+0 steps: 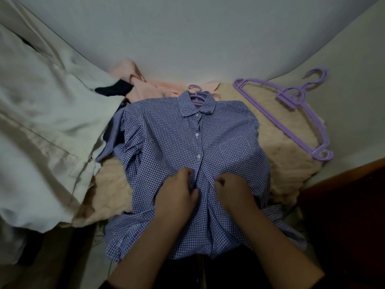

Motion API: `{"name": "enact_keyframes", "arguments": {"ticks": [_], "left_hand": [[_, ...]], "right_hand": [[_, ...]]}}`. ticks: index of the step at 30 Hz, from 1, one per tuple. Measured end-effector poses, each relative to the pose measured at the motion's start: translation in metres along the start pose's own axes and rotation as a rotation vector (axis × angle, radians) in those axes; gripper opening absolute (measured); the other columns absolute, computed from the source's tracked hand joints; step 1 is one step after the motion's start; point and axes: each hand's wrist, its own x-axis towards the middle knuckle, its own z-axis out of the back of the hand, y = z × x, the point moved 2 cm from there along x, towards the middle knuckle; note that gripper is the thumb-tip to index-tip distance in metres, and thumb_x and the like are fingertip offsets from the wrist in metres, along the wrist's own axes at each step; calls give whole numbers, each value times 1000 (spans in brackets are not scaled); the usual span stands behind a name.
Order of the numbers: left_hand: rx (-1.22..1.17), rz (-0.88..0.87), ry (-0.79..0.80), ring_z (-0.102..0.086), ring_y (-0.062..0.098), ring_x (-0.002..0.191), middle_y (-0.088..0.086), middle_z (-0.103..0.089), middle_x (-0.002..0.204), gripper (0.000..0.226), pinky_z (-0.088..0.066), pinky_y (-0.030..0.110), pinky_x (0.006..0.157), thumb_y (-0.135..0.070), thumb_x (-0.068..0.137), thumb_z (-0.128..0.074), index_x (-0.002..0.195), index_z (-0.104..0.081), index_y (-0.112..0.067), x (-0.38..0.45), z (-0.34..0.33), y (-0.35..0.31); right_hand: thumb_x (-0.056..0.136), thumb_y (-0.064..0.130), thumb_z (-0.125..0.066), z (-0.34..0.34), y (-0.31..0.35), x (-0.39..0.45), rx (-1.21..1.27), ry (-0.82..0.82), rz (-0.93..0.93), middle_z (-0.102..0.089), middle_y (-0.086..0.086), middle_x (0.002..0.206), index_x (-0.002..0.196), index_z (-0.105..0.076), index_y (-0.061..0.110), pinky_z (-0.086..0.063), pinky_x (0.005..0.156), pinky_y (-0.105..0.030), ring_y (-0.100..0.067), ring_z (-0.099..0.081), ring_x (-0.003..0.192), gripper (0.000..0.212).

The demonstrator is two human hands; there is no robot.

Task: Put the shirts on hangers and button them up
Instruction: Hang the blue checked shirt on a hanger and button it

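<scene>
Two hands, left hand (177,190) and right hand (233,190), pinch the gingham shirt (166,142) placket at centre frame; two spare purple hangers (291,113) lie at right edge.

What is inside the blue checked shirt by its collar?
A purple hanger: its hook pokes out past the collar of the checked shirt. The hanger's arms are covered by cloth.

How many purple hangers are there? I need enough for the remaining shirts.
3, it seems: one inside the checked shirt, its hook showing at the collar; two stacked spare hangers on the blanket at right. Others may be hidden.
</scene>
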Motion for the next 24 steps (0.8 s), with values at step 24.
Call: {"name": "enact_keyframes", "arguments": {"ticks": [24], "left_hand": [[-833,389,17,-68,18,70,-2,-74,77,35,-51,21,58,-14,81,-73,111,-55,-19,-7,2,5]], "right_hand": [[87,11,-58,-3,15,-7,601,236,-305,-50,-17,65,70,-56,5,-31,36,-16,-9,-49,36,18]]}}
